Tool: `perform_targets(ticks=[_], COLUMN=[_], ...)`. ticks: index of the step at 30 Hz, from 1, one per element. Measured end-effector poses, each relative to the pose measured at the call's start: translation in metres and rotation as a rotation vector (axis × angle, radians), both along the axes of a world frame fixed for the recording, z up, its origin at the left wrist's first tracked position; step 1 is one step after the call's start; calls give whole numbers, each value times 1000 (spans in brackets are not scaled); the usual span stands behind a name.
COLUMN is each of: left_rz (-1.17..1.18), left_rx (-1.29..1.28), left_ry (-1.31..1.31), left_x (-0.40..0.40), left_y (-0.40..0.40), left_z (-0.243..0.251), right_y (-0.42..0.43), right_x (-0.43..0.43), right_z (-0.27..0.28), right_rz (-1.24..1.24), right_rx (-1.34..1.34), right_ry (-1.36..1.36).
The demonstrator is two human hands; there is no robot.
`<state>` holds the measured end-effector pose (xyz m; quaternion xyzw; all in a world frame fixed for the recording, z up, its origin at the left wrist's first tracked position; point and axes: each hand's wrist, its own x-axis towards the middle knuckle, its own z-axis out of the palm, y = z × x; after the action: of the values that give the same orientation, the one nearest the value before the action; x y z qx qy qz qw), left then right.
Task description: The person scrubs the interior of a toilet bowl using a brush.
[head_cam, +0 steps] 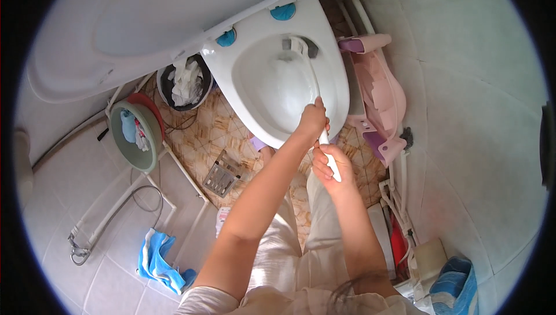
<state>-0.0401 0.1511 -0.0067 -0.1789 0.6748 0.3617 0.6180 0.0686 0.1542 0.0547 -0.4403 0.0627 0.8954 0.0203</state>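
Note:
Both of my hands grip the long white handle of a toilet brush [313,76]. My left hand [313,120] wraps the handle partway along, over the near part of the toilet bowl. Behind it, my right hand [333,165] holds the handle close to its end, with the tip poking out past the fingers. The brush head lies inside the white toilet bowl [256,85], at its far side near the dark drain opening. Its bristles look blurred. The raised toilet seat and lid [152,19] lean back at the upper left.
Left of the toilet stands a waste bin [186,82] with crumpled paper. A green basin [137,158] holding cloths sits further left. A pink plastic holder [382,93] is close on the right by the tiled wall. A grey slotted rack [222,175] lies on the floor.

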Motion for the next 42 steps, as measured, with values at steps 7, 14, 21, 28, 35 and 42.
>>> perform_targets(ticks=[7,14,21,28,35,42], left_rz=[-779,-681,-877,-1115,-1064,-470], left_rx=[121,63,165,98,39,-172], left_ry=[567,270,369,200,390,270], left_x=[75,26,37,17,26,-24], left_y=[-87,-74,-83,-94,-148,-154], left_z=[-9,-20,-23,-6,-20,-10], right_y=[-107,-89,-103,-115,-150,-134], right_x=[56,7,23,3,22,-22], right_z=[14,16,6,24,18,17], right_rz=[-282,-202,-312,-357,365,195], right_rx=[-273,-217,-278,-373,48,-389], right_ry=[-115,-136,-127,-67,-440,-142])
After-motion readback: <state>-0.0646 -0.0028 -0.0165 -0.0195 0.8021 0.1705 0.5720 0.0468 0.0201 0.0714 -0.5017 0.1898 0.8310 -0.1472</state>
